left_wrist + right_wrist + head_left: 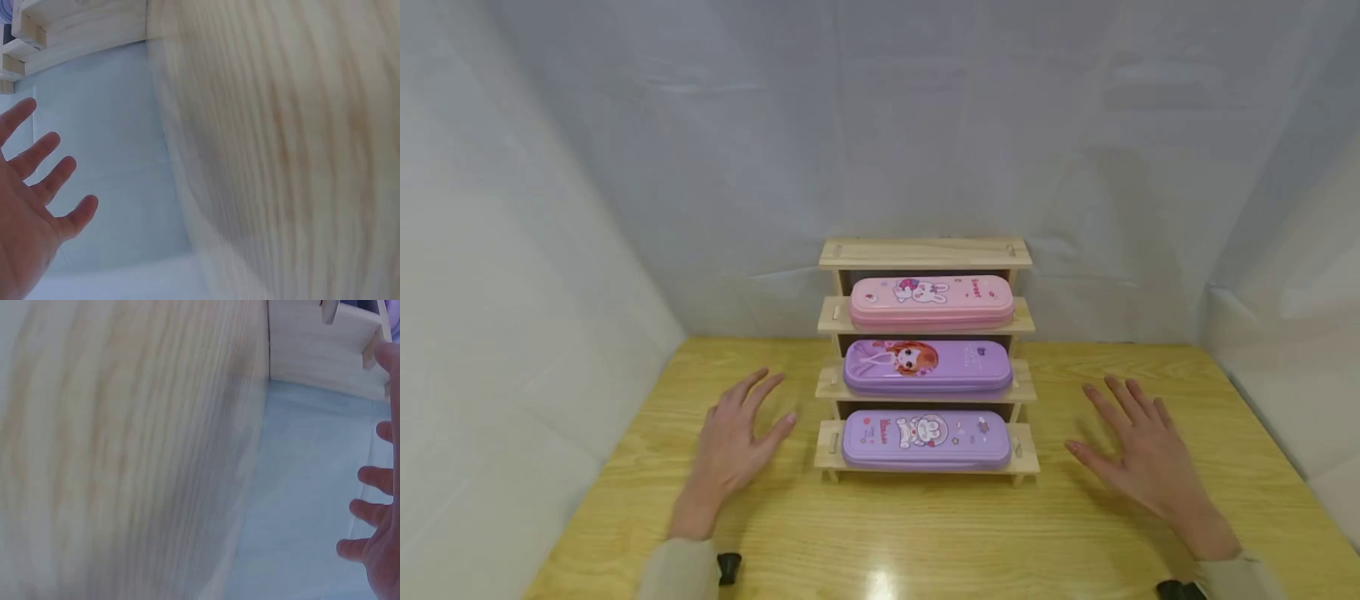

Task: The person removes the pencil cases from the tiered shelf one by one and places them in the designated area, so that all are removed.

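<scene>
A tiered wooden rack [925,252] stands at the middle of the table, its steps rising toward the back. Three pencil cases lie lengthwise on it: a pink one [880,310] with a rabbit on the upper step, a purple one [958,360] with a girl's picture below that, and a lilac one [887,450] with a rabbit at the bottom. To the left of the rack my left hand [730,446] is held with fingers spread, holding nothing. My right hand [1150,458] is on the other side, fingers also spread and holding nothing. Both hands are apart from the rack.
The wooden table [820,533] carries the rack. A pale sheet [925,125] hangs behind it, with similar sheets [497,333] along the left and right sides. The rack's topmost board bears no case.
</scene>
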Motion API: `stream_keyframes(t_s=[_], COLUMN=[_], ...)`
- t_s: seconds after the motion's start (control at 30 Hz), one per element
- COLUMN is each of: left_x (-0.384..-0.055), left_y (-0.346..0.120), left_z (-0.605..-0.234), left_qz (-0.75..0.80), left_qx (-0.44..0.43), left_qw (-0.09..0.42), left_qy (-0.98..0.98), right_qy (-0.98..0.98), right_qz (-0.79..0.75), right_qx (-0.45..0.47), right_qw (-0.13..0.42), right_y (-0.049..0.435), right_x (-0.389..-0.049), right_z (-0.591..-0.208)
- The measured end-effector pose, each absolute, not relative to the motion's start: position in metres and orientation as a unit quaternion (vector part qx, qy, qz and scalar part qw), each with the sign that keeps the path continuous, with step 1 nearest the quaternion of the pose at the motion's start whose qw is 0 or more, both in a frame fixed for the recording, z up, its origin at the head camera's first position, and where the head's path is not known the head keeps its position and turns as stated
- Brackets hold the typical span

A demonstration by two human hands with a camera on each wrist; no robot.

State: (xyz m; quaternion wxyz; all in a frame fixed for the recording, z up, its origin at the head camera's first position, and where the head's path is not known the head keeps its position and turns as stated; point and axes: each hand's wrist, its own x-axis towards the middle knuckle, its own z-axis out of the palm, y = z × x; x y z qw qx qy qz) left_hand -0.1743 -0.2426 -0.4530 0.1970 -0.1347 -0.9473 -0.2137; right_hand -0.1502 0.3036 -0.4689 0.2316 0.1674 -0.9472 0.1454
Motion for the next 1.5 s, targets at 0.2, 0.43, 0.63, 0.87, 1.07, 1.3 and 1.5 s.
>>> stream_keyframes(t_s=[0.2,0.43,0.63,0.87,1.07,1.3,1.5], left_x=[-0.180,-0.189,-0.198,-0.209,-0.218,-0.224,-0.228], left_y=[-0.230,-0.218,-0.208,-0.200,-0.194,-0.188,-0.183], left_z=[-0.450,-0.453,-0.453,-0.452,-0.455,-0.459,-0.467], left_qz=[-0.280,-0.338,-0.386,-0.462,-0.524,-0.581,-0.634], left_qx=[-0.148,-0.171,-0.189,-0.169,-0.153,-0.150,-0.146], left_qw=[0.183,0.175,0.163,0.117,0.079,0.069,0.043], left_qy=[-0.931,-0.909,-0.888,-0.863,-0.834,-0.797,-0.758], right_qy=[-0.919,-0.886,-0.884,-0.850,-0.819,-0.835,-0.850], right_qz=[0.157,0.200,0.225,0.300,0.342,0.333,0.315], right_qx=[0.243,0.304,0.304,0.338,0.371,0.359,0.351], right_qw=[0.267,0.286,0.273,0.269,0.274,0.251,0.233], right_y=[0.289,0.277,0.263,0.249,0.238,0.227,0.221], right_x=[-0.155,-0.158,-0.156,-0.157,-0.161,-0.161,-0.161], right_z=[-0.468,-0.471,-0.473,-0.472,-0.472,-0.470,-0.470])
